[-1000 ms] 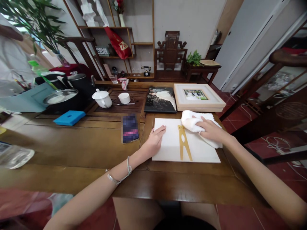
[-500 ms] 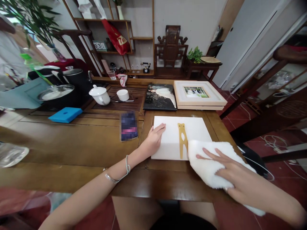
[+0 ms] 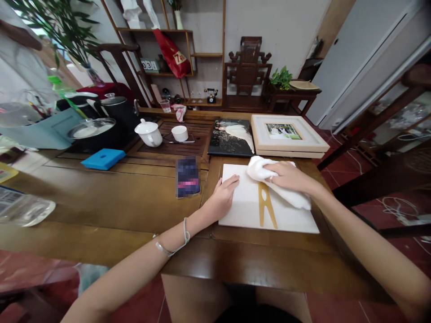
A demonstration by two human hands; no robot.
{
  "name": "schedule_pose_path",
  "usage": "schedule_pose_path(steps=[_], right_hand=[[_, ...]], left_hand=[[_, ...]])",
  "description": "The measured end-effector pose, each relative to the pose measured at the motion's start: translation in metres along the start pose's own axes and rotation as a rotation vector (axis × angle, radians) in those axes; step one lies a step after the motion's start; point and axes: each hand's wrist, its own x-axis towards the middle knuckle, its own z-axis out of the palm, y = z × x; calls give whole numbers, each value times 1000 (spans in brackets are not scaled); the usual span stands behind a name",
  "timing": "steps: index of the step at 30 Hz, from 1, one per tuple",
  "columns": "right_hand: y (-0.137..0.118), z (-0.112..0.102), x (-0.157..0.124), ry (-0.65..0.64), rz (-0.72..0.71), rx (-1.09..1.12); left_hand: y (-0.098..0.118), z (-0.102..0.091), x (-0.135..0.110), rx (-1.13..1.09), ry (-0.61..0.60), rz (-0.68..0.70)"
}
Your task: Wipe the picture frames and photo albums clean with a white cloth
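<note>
A white flat panel [image 3: 244, 208] lies on the wooden table before me, and it looks like the back of a picture frame. Down its middle runs a gold, two-legged stand piece [image 3: 264, 202] with an oval hole; its upper end is covered. My left hand [image 3: 225, 197] rests on the panel's left edge, fingers stretched out flat over the surface. In my right hand [image 3: 291, 177] a fluffy white towel [image 3: 257, 168] is bunched and pressed on the panel's upper right part. The towel hangs over toward the panel's right edge.
Behind the panel lie a black photo board [image 3: 232, 137] and light wooden picture frames [image 3: 323, 146]. A phone [image 3: 187, 177] with a blurred screen is left of the panel. Further left are a blue block [image 3: 103, 159], a lidded white cup [image 3: 150, 133] and a glass-lidded pot [image 3: 92, 130].
My right hand has moved the towel from the panel's lower right corner up to its top, uncovering that corner and covering the stand piece's upper end. My left hand stays on the left edge.
</note>
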Motion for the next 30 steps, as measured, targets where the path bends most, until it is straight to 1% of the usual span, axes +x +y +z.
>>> schedule_pose_path(steps=[3, 5, 6, 8, 14, 15, 17, 19, 21, 27, 30], right_hand=[[-25, 6, 15, 1, -52, -56], [-34, 10, 16, 4, -46, -96], [-34, 11, 15, 5, -26, -109], [-26, 12, 7, 6, 28, -115], [31, 3, -34, 57, 181, -123], [36, 1, -39, 59, 200, -124], [38, -4, -46, 52, 212, -120], [31, -6, -43, 49, 212, -122], [17, -7, -30, 51, 195, -125], [-46, -6, 35, -8, 13, -77], [-75, -6, 59, -35, -43, -69]], left_hand=[[3, -2, 0, -2, -13, -3], [4, -4, 1, -4, -16, -6], [5, -4, 1, -5, -16, -8], [3, -3, 1, -6, -16, -11], [0, -1, 0, 8, -17, 0], [0, -1, 1, 13, -18, -2], [1, -1, 1, 20, -19, -8], [1, -1, 1, 20, -21, -15], [1, -1, 1, 18, -25, -19], [4, -4, 2, 20, -14, -22], [5, -7, 4, 18, 2, 10]])
